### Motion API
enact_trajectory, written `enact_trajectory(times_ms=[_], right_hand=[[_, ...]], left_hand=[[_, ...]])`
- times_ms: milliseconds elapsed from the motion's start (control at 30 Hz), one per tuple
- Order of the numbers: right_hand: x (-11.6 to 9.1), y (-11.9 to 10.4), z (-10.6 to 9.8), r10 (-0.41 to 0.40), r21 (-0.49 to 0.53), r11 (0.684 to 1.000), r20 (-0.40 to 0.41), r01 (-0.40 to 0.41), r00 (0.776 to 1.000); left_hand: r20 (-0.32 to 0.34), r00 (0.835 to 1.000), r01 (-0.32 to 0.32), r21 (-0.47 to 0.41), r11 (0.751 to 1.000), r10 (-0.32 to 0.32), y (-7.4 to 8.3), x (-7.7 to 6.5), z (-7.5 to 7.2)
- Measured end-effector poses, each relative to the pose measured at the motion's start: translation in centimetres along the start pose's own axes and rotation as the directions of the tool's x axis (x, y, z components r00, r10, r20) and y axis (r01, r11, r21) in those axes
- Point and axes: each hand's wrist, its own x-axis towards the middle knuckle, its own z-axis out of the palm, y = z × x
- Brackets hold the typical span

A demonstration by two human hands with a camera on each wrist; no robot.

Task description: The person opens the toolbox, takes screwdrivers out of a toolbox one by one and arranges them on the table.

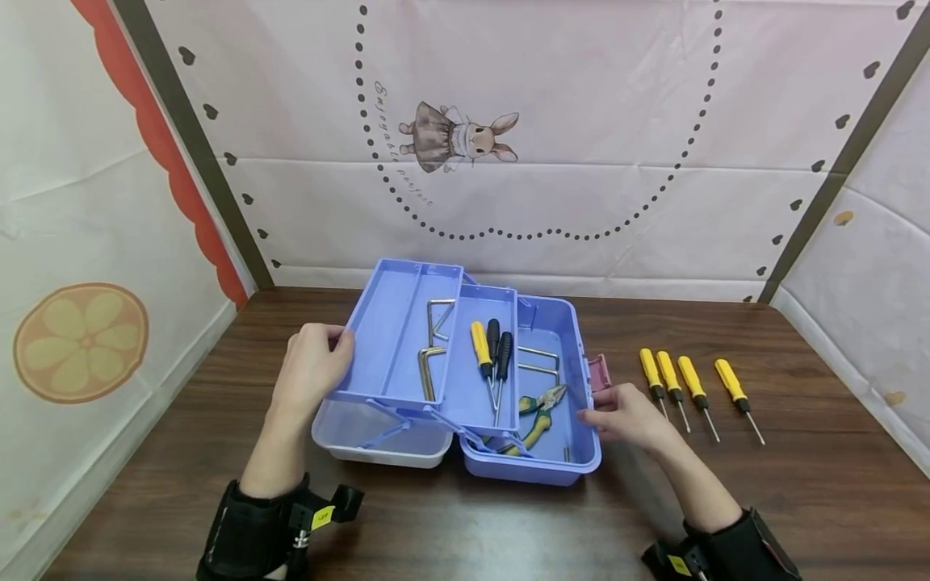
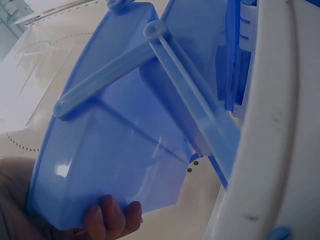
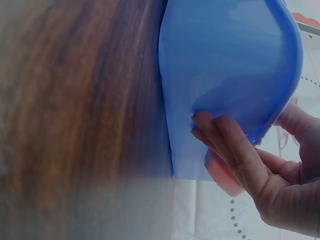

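A blue fold-out toolbox stands open, its translucent lid (image 1: pixel 341 440) lying to the left and its base (image 1: pixel 534 476) on the right. My left hand (image 1: pixel 314 365) grips the outer edge of the upper tray (image 1: pixel 381 323); its fingers curl beneath that tray in the left wrist view. L-shaped hex keys (image 1: pixel 425 375) lie in this tray. The lower tray (image 1: pixel 461 403) holds a yellow screwdriver (image 1: pixel 480 345) and two black-handled ones (image 1: pixel 503 355). With thumb inside and fingers outside, my right hand (image 1: pixel 632 415) pinches the base's right wall (image 3: pixel 215 65). Pliers (image 1: pixel 539 424) lie in the base.
Several yellow-handled screwdrivers (image 1: pixel 693 379) lie side by side on the wooden table (image 1: pixel 821 500), right of the toolbox. A pink latch (image 1: pixel 599 373) sticks out from the base by my right hand. Bent metal rods (image 1: pixel 558 367) lie in the base. Printed cloth walls enclose the table.
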Motion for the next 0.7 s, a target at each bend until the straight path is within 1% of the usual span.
enact_trajectory(times_ms=[200,500,600,700], right_hand=[[0.03,-0.13,0.27,-0.005,-0.028,1.000,-0.026,0.004,1.000],[-0.22,-0.32,0.42,0.022,-0.055,0.998,-0.042,-0.024,0.999],[-0.25,-0.50,0.37,0.045,-0.049,0.998,-0.039,-0.047,0.998],[-0.26,-0.72,0.24,0.050,-0.047,0.998,-0.020,-0.051,0.999]], left_hand=[[0.054,0.998,0.014,0.033,0.999,-0.016,-0.30,0.07,-0.04],[0.070,0.997,0.037,0.037,0.999,-0.040,-0.81,0.29,0.36],[0.070,0.997,0.036,0.060,0.998,-0.040,-0.91,0.42,0.48],[0.064,0.997,0.028,0.097,0.995,-0.035,-0.99,0.53,0.65]])
